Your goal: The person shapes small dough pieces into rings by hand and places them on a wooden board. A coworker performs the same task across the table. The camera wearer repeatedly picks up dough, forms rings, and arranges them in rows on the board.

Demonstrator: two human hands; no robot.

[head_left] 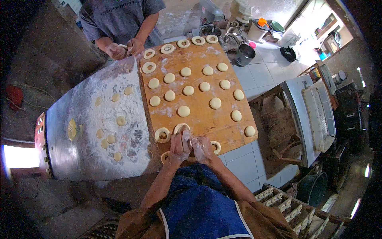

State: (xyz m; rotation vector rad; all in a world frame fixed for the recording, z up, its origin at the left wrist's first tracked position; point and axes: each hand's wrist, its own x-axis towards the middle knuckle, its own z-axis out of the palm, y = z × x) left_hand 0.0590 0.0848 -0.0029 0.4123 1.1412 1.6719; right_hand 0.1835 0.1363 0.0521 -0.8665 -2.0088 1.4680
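My left hand (180, 146) and my right hand (203, 149), both dusted with flour, meet over the near edge of a wooden board (207, 115). Together they pinch a piece of dough (191, 153), mostly hidden between the fingers. Ring-shaped dough pieces (162, 135) lie close by on the board's near edge, one partly under my right hand. Several round dough balls (183, 111) sit in rows across the board, and more rings (183, 43) line its far edge.
A floured metal table (79, 131) to the left carries several small dough discs (120, 120). Another person (119, 24) stands at the far end, hands on a dough ring. Metal pots (244, 54) stand on the white tiled counter. A rack of shaped dough (282, 203) sits at lower right.
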